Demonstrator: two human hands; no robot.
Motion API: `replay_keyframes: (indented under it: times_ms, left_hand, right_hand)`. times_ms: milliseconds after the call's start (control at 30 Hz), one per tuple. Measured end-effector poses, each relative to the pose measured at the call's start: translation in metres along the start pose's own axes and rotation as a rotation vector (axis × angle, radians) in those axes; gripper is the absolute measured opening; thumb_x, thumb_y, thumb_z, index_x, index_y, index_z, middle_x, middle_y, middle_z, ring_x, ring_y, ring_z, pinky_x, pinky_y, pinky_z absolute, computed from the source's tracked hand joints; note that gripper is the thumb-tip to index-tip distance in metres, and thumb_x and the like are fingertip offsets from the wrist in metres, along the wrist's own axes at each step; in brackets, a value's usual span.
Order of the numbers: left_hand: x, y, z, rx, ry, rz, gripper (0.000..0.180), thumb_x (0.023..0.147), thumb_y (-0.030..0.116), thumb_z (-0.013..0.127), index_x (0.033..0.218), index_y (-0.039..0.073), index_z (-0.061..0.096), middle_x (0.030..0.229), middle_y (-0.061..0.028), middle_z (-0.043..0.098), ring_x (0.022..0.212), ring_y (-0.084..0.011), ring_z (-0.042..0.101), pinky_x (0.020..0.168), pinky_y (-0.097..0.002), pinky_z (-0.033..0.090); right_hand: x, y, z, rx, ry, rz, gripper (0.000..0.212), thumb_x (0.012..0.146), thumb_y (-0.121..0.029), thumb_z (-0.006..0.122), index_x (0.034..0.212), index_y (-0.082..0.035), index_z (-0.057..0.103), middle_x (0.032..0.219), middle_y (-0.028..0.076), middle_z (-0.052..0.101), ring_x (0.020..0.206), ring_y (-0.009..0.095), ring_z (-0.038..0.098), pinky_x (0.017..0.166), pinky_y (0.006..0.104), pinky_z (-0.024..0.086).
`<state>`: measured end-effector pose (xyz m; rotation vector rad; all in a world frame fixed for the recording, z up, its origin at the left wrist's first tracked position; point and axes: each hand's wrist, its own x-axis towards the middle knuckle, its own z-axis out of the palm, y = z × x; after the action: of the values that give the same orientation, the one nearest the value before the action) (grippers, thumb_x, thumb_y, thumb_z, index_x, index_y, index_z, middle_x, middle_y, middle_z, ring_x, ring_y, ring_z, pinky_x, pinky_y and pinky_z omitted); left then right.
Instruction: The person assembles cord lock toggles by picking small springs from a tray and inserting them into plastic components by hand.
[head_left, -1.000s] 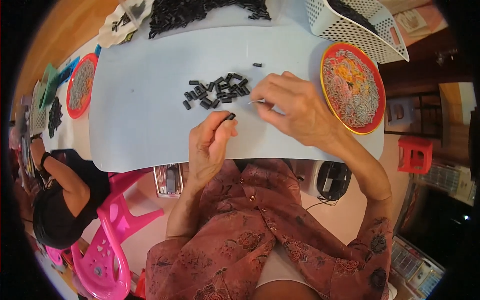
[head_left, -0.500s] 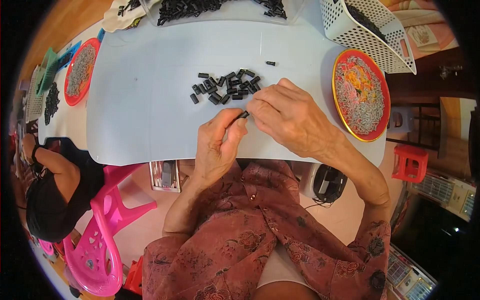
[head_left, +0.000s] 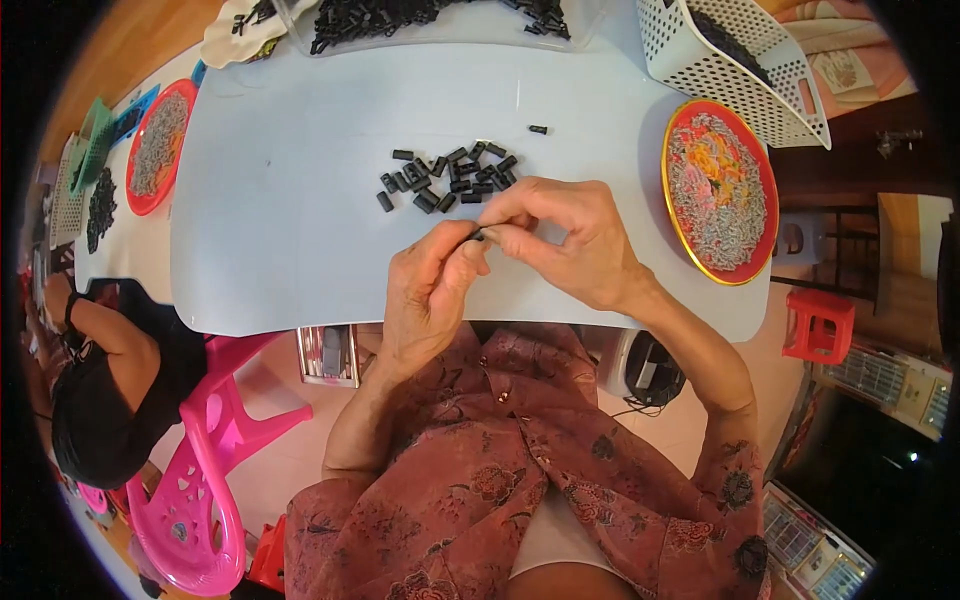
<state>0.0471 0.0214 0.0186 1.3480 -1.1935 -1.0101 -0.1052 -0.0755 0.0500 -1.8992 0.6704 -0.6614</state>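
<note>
Between thumb and index finger, my left hand [head_left: 435, 285] pinches a small black cylindrical piece [head_left: 479, 235], mostly covered by the fingertips. My right hand [head_left: 575, 240] meets it there, its thumb and index finger closed on the piece's other end; whether they hold a second small part is hidden. Just beyond both hands lies a loose pile of short black cylinders [head_left: 450, 178] on the pale table [head_left: 300, 250]. One more black piece [head_left: 538, 129] lies apart, farther back to the right.
A red tray of small silvery screw-like parts [head_left: 720, 215] is at the right, beside a white perforated basket [head_left: 700, 70]. A clear bin of black parts [head_left: 440, 20] stands at the back. Leftward are another red tray [head_left: 158, 150], a pink chair [head_left: 200, 490] and a person's arm [head_left: 120, 335].
My right hand has turned and come in from the piece's right side, its thumb and index finger now meeting my left fingertips. The pile looks the same.
</note>
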Motion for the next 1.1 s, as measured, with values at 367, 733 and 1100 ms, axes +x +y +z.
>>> replay_keyframes:
  times_ms: [367, 733, 1100]
  left_hand:
    - [-0.001, -0.005, 0.003, -0.033, 0.025, 0.01, 0.017, 0.092, 0.011, 0.052, 0.097, -0.005, 0.057, 0.072, -0.0073, 0.059, 0.066, -0.0127, 0.054, 0.061, -0.0251, 0.044]
    - [0.001, -0.008, 0.005, -0.033, 0.056, 0.055, 0.017, 0.091, 0.011, 0.052, 0.097, -0.004, 0.058, 0.072, -0.0075, 0.06, 0.065, -0.0127, 0.054, 0.06, -0.0251, 0.043]
    - [-0.003, -0.006, 0.002, -0.01, 0.018, -0.028, 0.018, 0.093, 0.012, 0.051, 0.098, -0.003, 0.058, 0.074, -0.0066, 0.06, 0.067, -0.0115, 0.053, 0.061, -0.0246, 0.043]
  right_hand:
    - [0.04, 0.052, -0.051, -0.596, -0.007, -0.119, 0.012, 0.079, -0.005, 0.059, 0.088, 0.001, 0.063, 0.08, 0.016, 0.059, 0.069, 0.033, 0.06, 0.066, 0.0407, 0.049]
    - [0.058, 0.05, -0.047, -0.549, 0.104, -0.168, 0.008, 0.078, -0.004, 0.059, 0.085, -0.002, 0.063, 0.083, 0.013, 0.061, 0.069, 0.034, 0.059, 0.066, 0.0403, 0.049]
    - [0.11, 0.065, -0.035, -0.85, -0.035, -0.259, 0.015, 0.077, -0.004, 0.06, 0.091, -0.002, 0.064, 0.087, 0.012, 0.061, 0.078, 0.033, 0.061, 0.071, 0.0412, 0.05]
